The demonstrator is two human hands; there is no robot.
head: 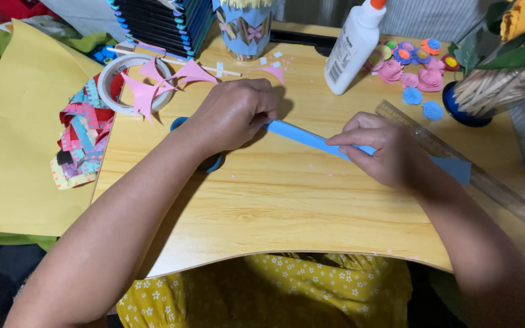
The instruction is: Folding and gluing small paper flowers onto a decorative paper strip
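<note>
Both hands pinch a blue paper strip [304,137] — left hand [233,115] hides one end, right hand [383,149] its middle — over the tabletop [287,206].

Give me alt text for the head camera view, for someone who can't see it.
Seen from above, a person's left hand and right hand press a long blue paper strip flat on a wooden table. A clear ruler lies by the right hand, with a white glue bottle, pink paper cutouts and small paper flowers behind.
</note>
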